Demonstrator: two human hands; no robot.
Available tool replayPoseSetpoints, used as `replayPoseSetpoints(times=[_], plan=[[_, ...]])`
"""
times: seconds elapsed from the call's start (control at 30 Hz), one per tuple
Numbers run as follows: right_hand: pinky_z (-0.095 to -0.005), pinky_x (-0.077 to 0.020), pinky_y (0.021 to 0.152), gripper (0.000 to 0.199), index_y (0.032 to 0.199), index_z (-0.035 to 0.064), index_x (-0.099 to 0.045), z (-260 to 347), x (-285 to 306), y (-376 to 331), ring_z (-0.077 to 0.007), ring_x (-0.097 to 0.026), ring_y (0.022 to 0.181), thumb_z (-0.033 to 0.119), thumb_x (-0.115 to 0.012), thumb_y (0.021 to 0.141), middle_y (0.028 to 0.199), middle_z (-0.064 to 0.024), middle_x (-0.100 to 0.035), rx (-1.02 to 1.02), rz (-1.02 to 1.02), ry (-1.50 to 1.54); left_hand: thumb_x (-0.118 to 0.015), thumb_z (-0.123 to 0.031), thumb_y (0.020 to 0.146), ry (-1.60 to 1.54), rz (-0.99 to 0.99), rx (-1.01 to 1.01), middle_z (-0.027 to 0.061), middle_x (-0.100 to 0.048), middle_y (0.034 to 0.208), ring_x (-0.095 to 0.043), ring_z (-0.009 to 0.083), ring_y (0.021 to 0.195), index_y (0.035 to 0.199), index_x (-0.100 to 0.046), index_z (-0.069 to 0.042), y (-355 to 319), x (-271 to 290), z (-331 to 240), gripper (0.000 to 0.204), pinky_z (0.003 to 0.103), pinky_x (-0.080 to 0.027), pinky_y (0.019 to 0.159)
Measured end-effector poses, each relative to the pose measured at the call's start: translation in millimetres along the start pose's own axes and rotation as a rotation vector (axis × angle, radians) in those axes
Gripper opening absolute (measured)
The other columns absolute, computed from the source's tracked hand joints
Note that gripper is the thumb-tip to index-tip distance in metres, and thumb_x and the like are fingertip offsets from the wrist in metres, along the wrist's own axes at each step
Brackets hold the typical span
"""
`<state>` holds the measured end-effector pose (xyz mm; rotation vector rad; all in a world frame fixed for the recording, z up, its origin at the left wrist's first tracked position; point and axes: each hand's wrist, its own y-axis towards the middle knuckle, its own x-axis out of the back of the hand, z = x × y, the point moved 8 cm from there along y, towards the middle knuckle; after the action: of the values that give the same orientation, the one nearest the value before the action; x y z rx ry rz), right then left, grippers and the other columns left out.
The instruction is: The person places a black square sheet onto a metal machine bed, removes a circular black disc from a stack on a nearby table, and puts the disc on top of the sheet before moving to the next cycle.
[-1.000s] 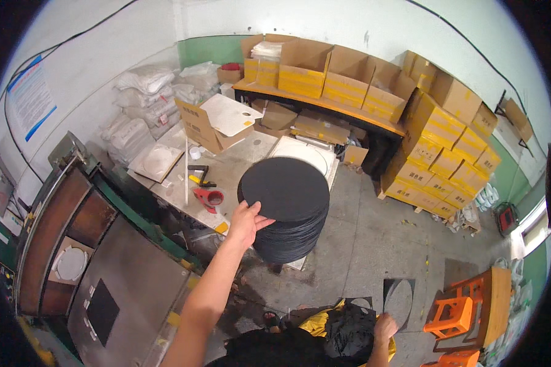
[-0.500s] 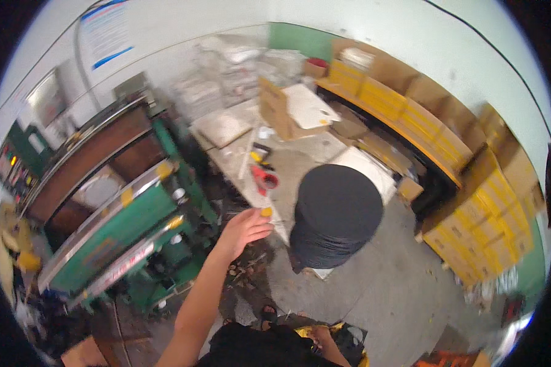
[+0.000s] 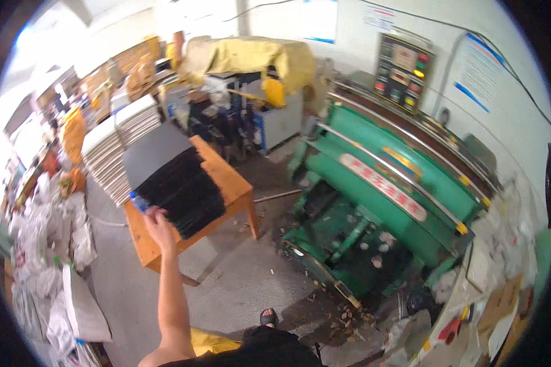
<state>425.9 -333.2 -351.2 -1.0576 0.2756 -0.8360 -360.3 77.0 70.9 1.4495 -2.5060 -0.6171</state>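
Toward the left of the view, on an orange-brown wooden table (image 3: 229, 174), sits a thick stack of black sheets (image 3: 190, 199), its flat top looking dark grey where light falls on it. At the stack's near left edge is the person's left hand (image 3: 159, 226), reaching up from the lower edge of the view. Its fingers are beside a small blue object (image 3: 139, 202); blur makes it impossible to tell whether they pinch it, press on the sheets or are free. The right hand is out of view, so its grip cannot be told. Just behind the stack stands a pile of pale boards (image 3: 119, 125). Farther left, white sacks (image 3: 82, 306) crowd together. To the right is a large green machine (image 3: 364, 165), with a lit control panel (image 3: 403, 74) above it. Farther back hangs a yellow cover (image 3: 251, 55). Near the bottom are a sandalled foot (image 3: 268, 317) and yellow fabric (image 3: 211, 341).
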Motion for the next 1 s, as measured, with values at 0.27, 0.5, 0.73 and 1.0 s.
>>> replayPoseSetpoints(times=[0.27,0.5,0.73,1.0], plan=[[-0.039,-0.0481,0.05,0.023,0.104,0.0041,-0.057,87.9,-204.0,9.2,-0.0219,-0.06,0.063,0.024,-0.06,0.093,0.081,-0.0106,-0.061,0.124,0.283,-0.26,-0.068,-0.035,0.09,0.366,0.145,0.106,0.006,-0.066,0.091,-0.06,0.0139,0.081,0.111,-0.064,0.002,152.7,86.8,-10.4,0.043,0.029,-0.048,0.07],[-0.0375,-0.0521,0.056,0.03,0.108,-0.001,-0.059,106.5,-283.4,-35.5,-0.0225,-0.063,0.065,0.023,-0.063,0.091,0.083,-0.0112,-0.065,0.224,0.444,-0.385,-0.068,-0.03,0.089,0.174,0.129,0.299,-0.0015,-0.063,0.087,-0.058,0.0097,0.075,0.103,-0.065,-0.006,158.4,98.5,-5.5,0.028,0.025,-0.045,0.066],[-0.0368,-0.0505,0.066,0.036,0.109,0.0003,-0.06,50.3,-203.4,1.5,-0.0217,-0.062,0.078,0.033,-0.058,0.094,0.094,-0.0097,-0.064,-0.059,0.286,-0.637,-0.057,-0.027,0.092,-0.603,0.423,0.59,0.0042,-0.064,0.11,-0.061,0.0194,0.096,0.114,-0.06,-0.01,70.7,114.9,-32.0,0.029,0.033,-0.05,0.078],[-0.0308,-0.0487,0.066,0.036,0.105,0.0012,-0.065,127.6,-213.7,-35.8,-0.0167,-0.062,0.074,0.036,-0.058,0.095,0.083,-0.0048,-0.067,0.42,0.22,-1.019,-0.058,-0.011,0.093,-0.23,0.166,0.193,0.0036,-0.06,0.109,-0.057,0.0126,0.089,0.114,-0.058,-0.005,112.2,75.0,-59.3,0.022,0.028,-0.046,0.08]])
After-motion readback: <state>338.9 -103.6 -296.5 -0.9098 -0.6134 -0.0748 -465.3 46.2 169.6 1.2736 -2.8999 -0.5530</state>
